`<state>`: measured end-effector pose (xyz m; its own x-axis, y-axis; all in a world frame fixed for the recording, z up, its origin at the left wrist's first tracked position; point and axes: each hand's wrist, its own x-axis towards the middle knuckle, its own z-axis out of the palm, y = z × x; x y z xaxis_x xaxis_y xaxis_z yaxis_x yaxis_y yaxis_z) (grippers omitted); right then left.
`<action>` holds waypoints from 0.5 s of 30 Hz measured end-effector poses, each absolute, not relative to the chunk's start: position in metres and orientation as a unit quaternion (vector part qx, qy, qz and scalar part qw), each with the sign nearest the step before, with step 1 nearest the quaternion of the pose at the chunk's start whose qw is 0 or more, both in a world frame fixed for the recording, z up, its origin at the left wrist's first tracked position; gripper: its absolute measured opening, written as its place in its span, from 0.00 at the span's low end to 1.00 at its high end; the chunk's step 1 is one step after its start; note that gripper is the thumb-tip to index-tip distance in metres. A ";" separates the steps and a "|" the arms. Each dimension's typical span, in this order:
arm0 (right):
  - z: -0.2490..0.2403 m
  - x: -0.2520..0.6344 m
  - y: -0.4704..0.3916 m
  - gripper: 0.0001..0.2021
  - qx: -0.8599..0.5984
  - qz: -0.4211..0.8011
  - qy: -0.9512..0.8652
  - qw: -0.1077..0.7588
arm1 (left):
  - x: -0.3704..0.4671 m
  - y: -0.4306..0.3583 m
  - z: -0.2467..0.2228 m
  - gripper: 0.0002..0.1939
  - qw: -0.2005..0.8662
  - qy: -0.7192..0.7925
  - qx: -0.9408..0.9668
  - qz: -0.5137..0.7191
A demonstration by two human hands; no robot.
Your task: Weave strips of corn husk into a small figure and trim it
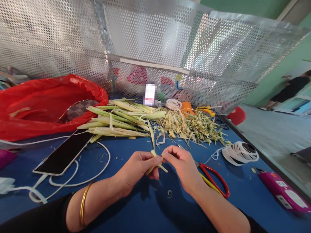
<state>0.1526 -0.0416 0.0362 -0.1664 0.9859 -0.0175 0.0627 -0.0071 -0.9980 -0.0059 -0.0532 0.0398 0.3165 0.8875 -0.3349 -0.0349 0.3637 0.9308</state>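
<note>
Over the near middle of the blue table, my left hand (pixel 142 165) pinches a pale yellow-green leaf strip (pixel 153 153), folded or knotted, with short ends sticking out past the fingers. Thumb and fingers of my right hand (pixel 179 165) are pressed together right beside it; what they pinch is too small to make out. Partly behind my right wrist lie red-handled scissors (pixel 224 187). A heap of long pale green leaf strips (pixel 121 119) lies beyond my hands, and a pile of shredded leaf bits (pixel 194 126) is to its right.
A spool of white cord (pixel 240 153) and a purple power strip (pixel 283 191) are on the right. On the left are a dark phone (pixel 64 152), a white cable (pixel 107 155) and a red plastic bag (pixel 46 97). A perforated metal screen (pixel 150 35) rises behind the table.
</note>
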 end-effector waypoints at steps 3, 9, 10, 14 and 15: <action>0.033 0.153 -0.044 0.07 -0.470 0.496 -0.575 0.450 | -0.006 -0.053 0.041 0.15 0.669 0.482 0.463 0.327; 0.032 0.154 -0.044 0.08 -0.479 0.419 -0.602 0.483 | -0.006 -0.056 0.040 0.14 0.638 0.499 0.495 0.315; 0.032 0.155 -0.042 0.08 -0.476 0.412 -0.608 0.483 | -0.006 -0.056 0.040 0.14 0.633 0.503 0.496 0.318; 0.034 0.161 -0.034 0.05 -0.476 0.386 -0.626 0.482 | -0.007 -0.054 0.040 0.15 0.644 0.489 0.459 0.368; 0.033 0.163 -0.033 0.05 -0.485 0.382 -0.614 0.492 | -0.008 -0.053 0.041 0.15 0.653 0.479 0.444 0.384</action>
<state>0.1627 -0.0334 0.0335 -0.0460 0.9713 0.2332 0.2201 0.2375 -0.9461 -0.0077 -0.0526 0.0412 0.2464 0.9265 -0.2845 -0.0759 0.3111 0.9473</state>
